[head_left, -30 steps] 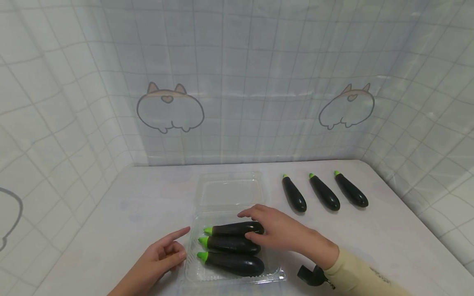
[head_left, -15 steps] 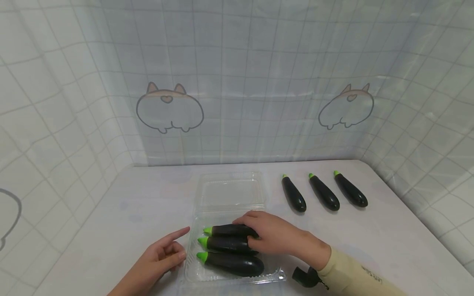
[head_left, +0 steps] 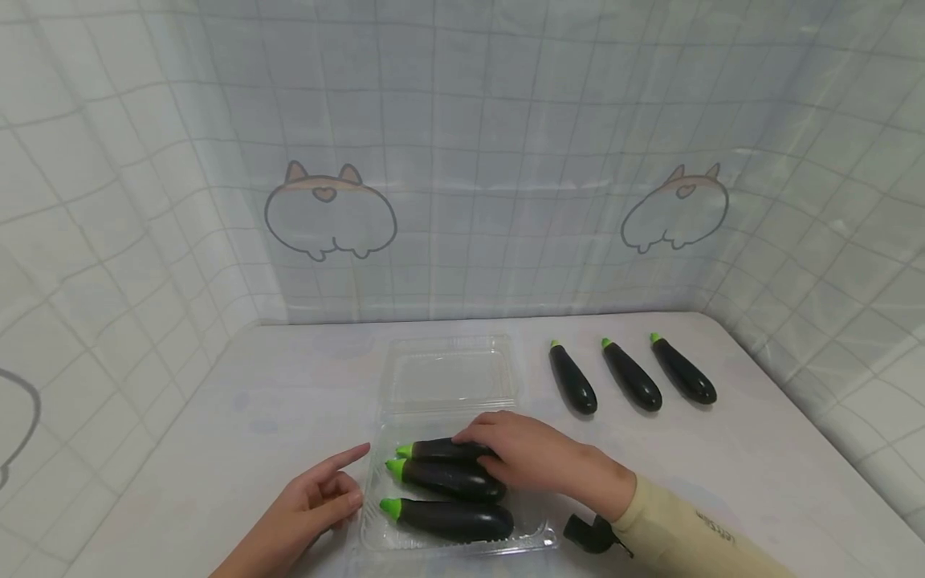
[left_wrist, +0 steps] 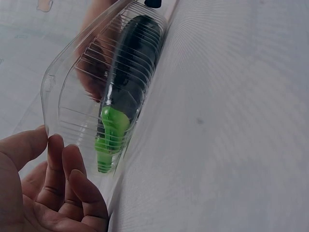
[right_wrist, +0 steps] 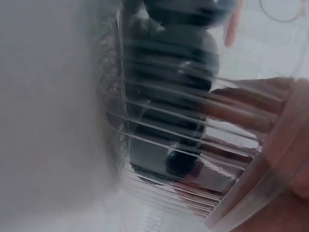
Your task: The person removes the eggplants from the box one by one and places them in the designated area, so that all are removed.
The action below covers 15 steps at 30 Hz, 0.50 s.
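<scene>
A clear plastic clamshell box holds three dark eggplants with green stems, side by side. My right hand reaches over their blunt ends from the right. It grips the farthest eggplant, its fingers on the far side and thumb on the near side. The middle eggplant lies just below that thumb, slightly angled. Closest to me is the third eggplant, a small gap apart. At the box's left edge my left hand rests beside the rim, index finger straight; in the left wrist view the thumb meets the rim.
The box's lid lies folded back on the white table. Toward the back right lie three more eggplants: a left one, a middle one and a right one. A black device is by the right wrist.
My right hand has come down onto the farthest eggplant and taken hold of it. The middle eggplant's blunt end and the nearest eggplant have shifted slightly toward me. The left hand stays put.
</scene>
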### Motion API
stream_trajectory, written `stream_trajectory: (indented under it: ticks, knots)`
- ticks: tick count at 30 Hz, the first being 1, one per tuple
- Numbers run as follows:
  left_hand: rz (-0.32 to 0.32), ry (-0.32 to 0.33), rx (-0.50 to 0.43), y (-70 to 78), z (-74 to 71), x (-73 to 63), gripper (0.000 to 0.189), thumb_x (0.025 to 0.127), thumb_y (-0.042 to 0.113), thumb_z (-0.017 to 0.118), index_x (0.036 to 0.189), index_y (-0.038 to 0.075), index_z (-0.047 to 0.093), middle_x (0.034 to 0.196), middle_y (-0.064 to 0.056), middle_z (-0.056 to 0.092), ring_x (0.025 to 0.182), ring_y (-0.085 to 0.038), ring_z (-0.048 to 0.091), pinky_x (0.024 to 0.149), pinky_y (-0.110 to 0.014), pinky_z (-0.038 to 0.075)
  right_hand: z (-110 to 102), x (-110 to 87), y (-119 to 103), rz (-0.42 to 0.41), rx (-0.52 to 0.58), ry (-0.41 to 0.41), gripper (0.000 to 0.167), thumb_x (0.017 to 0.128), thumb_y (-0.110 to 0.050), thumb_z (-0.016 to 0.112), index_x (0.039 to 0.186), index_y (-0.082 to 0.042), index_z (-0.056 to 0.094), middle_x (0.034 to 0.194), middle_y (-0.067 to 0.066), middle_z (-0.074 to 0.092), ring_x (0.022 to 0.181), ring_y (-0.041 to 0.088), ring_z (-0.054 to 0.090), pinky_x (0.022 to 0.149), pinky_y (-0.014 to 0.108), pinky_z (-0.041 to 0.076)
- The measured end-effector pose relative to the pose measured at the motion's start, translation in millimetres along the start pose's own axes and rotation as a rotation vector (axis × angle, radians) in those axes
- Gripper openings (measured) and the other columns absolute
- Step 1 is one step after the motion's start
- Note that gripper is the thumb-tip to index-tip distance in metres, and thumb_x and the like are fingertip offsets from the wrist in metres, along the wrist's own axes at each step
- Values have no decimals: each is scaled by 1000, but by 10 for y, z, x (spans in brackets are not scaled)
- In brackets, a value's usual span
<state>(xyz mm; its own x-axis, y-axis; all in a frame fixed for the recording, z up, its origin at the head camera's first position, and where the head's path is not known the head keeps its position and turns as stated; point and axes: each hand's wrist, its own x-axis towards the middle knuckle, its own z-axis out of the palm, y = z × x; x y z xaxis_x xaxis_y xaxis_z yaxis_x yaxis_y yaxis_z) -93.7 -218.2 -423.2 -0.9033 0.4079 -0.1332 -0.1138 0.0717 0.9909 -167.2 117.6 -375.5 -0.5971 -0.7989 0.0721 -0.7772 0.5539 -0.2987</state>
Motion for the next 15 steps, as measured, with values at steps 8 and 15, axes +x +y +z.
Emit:
stream_trajectory:
  ticks: [8, 15]
  knots:
    - [-28, 21, 21, -9, -10, -3, 63, 101, 14, 57, 155, 4, 26, 98, -10, 60, 81, -11, 55, 71, -27, 49, -12, 53, 40, -39, 26, 6, 35, 93, -8, 67, 128, -15, 65, 122, -7, 65, 114, 6, 58, 96, 28, 45]
    - [28, -18, 3, -29, -20, 12, 62, 102, 11, 55, 155, 2, 25, 97, -10, 60, 80, -11, 55, 70, -27, 49, -13, 35, 29, 1, 2, 24, 37, 92, -11, 69, 128, -16, 65, 123, -7, 64, 115, 9, 57, 96, 29, 45]
